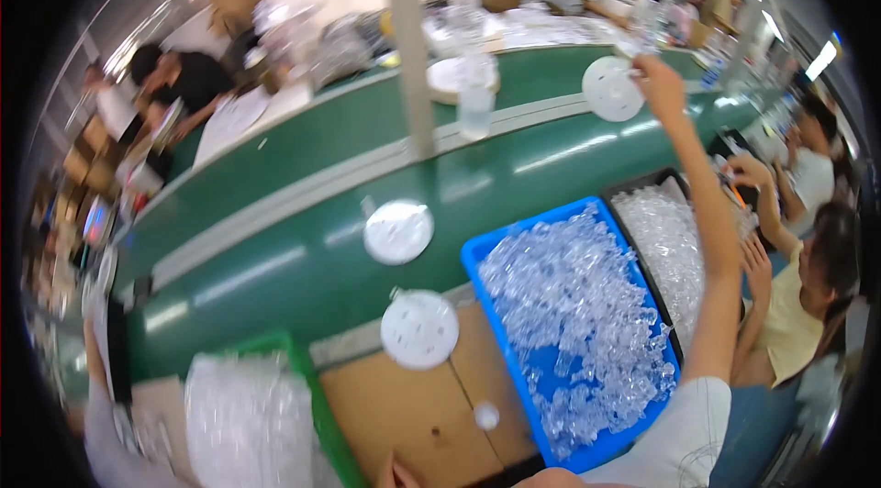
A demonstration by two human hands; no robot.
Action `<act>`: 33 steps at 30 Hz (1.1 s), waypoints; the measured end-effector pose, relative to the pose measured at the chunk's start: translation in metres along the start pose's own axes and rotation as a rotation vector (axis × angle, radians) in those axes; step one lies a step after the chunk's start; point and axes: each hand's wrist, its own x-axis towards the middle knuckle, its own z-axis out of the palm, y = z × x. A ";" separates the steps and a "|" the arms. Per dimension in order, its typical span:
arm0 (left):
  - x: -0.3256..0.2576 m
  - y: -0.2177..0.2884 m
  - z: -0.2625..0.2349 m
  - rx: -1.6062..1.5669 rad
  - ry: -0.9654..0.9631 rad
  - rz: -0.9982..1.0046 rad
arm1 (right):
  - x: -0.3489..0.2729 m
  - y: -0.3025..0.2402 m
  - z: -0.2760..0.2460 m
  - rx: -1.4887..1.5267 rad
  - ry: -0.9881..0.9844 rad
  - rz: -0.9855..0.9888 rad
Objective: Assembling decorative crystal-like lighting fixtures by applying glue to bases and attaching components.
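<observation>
My right arm reaches far up and to the right across the green conveyor belt (514, 162). At its end, my right hand (659, 84) is closed on the edge of a round white plastic disc (612, 90) with small holes. Only a bit of my left hand (396, 473) shows at the lower edge, over brown cardboard (395, 415); its grip is hidden. Above it, a similar white disc (419, 329) lies where cardboard meets belt. Another white disc (398, 232) rests on the belt. A small round white piece (486, 415) sits on the cardboard.
A blue tray (541, 401) of clear plastic pieces stands right of the cardboard, beside a black tray (633, 245) of clear pieces. At left is a green crate (317, 405) holding clear plastic bags (248, 419). A grey post (410, 48) rises beyond the belt. Co-workers sit around.
</observation>
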 end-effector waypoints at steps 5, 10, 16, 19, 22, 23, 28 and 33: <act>0.012 0.017 -0.008 -0.169 -0.239 -0.177 | -0.010 -0.172 -0.176 0.416 -0.128 -0.105; 0.010 0.057 -0.090 -0.001 -0.130 -0.040 | -0.110 -0.348 -0.185 0.879 -0.570 -0.345; 0.020 -0.023 -0.129 0.403 -0.246 -0.161 | -0.225 -0.451 -0.127 0.818 -0.771 -0.647; 0.024 -0.060 -0.092 0.578 -0.363 -0.077 | -0.232 -0.457 -0.130 0.772 -0.606 -0.712; 0.022 -0.081 -0.069 0.846 -0.228 0.020 | -0.227 -0.443 -0.162 0.870 -0.604 -0.708; 0.027 -0.081 -0.072 0.773 -0.324 -0.040 | -0.227 -0.435 -0.172 0.857 -0.604 -0.700; 0.023 -0.073 -0.071 0.740 -0.424 -0.084 | -0.243 -0.400 -0.222 0.840 -0.656 -0.622; 0.016 -0.075 -0.091 0.732 -0.481 -0.066 | -0.269 -0.380 -0.264 0.873 -0.751 -0.514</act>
